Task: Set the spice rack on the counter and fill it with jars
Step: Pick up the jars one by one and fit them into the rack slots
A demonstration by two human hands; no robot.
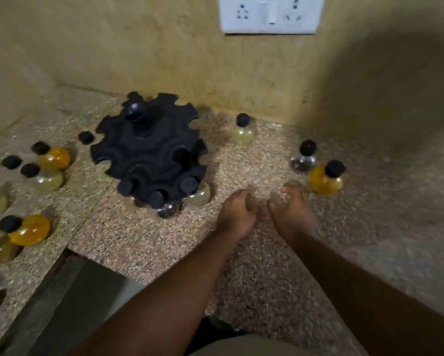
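Black scalloped plastic spice rack point(149, 152) on speckled granite counter point(244, 160), black-capped round jars point(199, 197) slotted at its front, left hand point(237, 213) fingers curled empty, right hand point(291, 210) blurred, fingers unreadable

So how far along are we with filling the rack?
Done: the spice rack stands on the counter, with about three front jars seated in its slots. In hand: nothing; the left hand and right hand are curled and empty. Left: most slots are unfilled, and loose jars wait on both sides, like the orange jar on the right.
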